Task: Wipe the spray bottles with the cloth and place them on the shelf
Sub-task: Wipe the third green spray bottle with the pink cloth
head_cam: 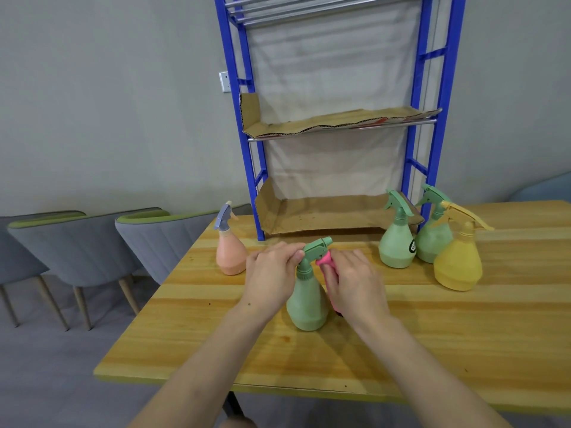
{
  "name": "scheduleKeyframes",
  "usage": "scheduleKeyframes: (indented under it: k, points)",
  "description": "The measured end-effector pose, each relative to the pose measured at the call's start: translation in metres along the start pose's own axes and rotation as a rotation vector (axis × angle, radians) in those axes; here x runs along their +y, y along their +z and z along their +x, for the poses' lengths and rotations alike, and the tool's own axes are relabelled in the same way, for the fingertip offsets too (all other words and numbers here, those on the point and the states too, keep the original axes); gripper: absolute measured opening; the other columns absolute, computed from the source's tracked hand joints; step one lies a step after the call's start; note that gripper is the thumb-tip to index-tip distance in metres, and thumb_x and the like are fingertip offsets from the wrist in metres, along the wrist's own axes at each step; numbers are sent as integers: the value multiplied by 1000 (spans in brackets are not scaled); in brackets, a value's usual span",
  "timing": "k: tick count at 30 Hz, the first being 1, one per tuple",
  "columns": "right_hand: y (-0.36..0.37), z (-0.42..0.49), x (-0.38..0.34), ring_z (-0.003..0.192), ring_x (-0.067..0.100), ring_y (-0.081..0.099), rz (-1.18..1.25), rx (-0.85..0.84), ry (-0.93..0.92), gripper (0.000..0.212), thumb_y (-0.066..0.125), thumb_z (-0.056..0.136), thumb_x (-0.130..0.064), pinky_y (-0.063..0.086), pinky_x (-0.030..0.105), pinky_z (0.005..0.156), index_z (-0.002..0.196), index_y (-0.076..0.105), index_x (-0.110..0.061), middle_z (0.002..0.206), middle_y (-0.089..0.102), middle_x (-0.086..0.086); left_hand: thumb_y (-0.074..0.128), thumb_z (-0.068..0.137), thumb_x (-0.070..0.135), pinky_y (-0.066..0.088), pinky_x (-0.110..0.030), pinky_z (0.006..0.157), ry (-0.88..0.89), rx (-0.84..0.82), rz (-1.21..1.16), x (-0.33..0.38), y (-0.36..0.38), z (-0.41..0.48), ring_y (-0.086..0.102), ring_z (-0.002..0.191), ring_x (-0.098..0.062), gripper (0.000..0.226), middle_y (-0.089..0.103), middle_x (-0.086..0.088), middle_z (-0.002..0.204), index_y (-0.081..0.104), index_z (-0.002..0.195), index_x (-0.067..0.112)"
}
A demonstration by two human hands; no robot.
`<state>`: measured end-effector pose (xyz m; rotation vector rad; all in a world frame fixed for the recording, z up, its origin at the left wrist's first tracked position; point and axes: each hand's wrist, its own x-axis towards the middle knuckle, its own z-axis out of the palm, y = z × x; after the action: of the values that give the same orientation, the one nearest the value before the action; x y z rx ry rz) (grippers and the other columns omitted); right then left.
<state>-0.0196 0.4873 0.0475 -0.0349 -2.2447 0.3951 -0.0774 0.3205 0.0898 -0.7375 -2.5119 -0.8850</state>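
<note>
— Nearest in: left hand (272, 273) and right hand (355, 279), forearms reaching over the pale wooden table (216, 350). Beyond them?

— Past the fingertips, a tall blue metal shelf rack (256, 168) lined with brown cardboard (324, 214), no bottle on it yet. Off to the right of the right fingers, two pale green plastic spray bottles (397, 245) and a yellow plastic spray bottle (458, 264). Left of the left fingers, a peach plastic spray bottle (230, 254) with a grey-blue trigger.

— And between the hands?

— Mint-green pear-shaped plastic spray bottle (306, 304), upright on the table, belly below both palms. Left fingers curled, pinching its trigger head from the left. Right fingers curled round a bright pink cloth (326, 261), pressing it to the neck just under the trigger. Most of the cloth hidden beneath the palm.

— Handling?

— Probably light, though opaque, so fill level impossible to tell. Stiff, smooth plastic, likely slippery on the round belly and too wide there for a sure one-handed hold. Better taken at the narrow neck or the trigger head, as now. Soft, pliable cloth, easy to wrap round that neck.
</note>
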Motion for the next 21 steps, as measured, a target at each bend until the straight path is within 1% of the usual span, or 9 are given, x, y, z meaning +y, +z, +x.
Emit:
scheduleKeyframes:
  k: [2,4,6,9,13,17,19,20,21]
  points:
    - [1,0,4,77,19,57,-11,-4,1,13,65,100,-25,50,33,60,98,74,-16,85,72,-3,43,108,38,49,-51,97,10,18,1,1,2,-1,64,107,-10,29,71,20,110,70,118,43]
    - [1,0,8,76,20,56,-17,-29,-3,9,65,100,-22,51,36,59,98,73,-17,83,72,-2,48,109,33,47,-51,98,30,27,38,5,3,-2,65,105,-11,26,71,19,107,71,117,41]
    - [1,1,11,77,21,56,-22,-49,11,4,67,99,-16,50,38,57,97,70,-18,81,71,-2,47,109,34,45,-50,101,46,20,94,10,3,0,64,104,-11,26,70,18,103,71,116,40]
    - [-1,0,9,79,22,58,-28,-64,31,8,69,96,-10,50,38,58,98,70,-17,82,71,-1,44,110,36,42,-49,105,49,11,133,12,4,-1,63,105,-10,27,69,18,103,70,117,40]
    - [-2,2,7,87,21,60,4,-110,32,10,66,97,-9,54,40,61,102,69,-18,86,72,-1,47,109,33,46,-52,102,51,42,91,4,2,-4,65,103,-11,24,71,18,102,70,113,40]
    - [-2,5,10,93,19,58,89,-208,67,12,60,103,-13,53,38,71,101,67,-22,89,71,-5,49,108,33,46,-52,101,13,48,66,4,0,-3,64,104,-12,23,71,17,104,71,111,39]
    - [-4,2,13,92,16,59,212,-201,129,16,61,102,-12,52,35,80,98,70,-24,90,70,-6,50,108,34,47,-53,98,14,62,45,7,2,-6,65,103,-13,23,72,17,104,72,111,38]
    - [-6,-1,14,94,15,59,286,-180,178,17,64,101,-11,50,32,85,101,72,-26,95,69,-5,50,108,35,48,-54,98,12,67,33,7,4,-7,65,102,-13,23,71,17,105,72,112,38]
    - [-9,-5,14,96,14,58,352,-170,241,19,65,100,-12,47,29,89,107,75,-27,101,67,-3,49,108,35,48,-53,97,5,73,21,7,5,-9,66,102,-13,23,71,17,106,72,112,38]
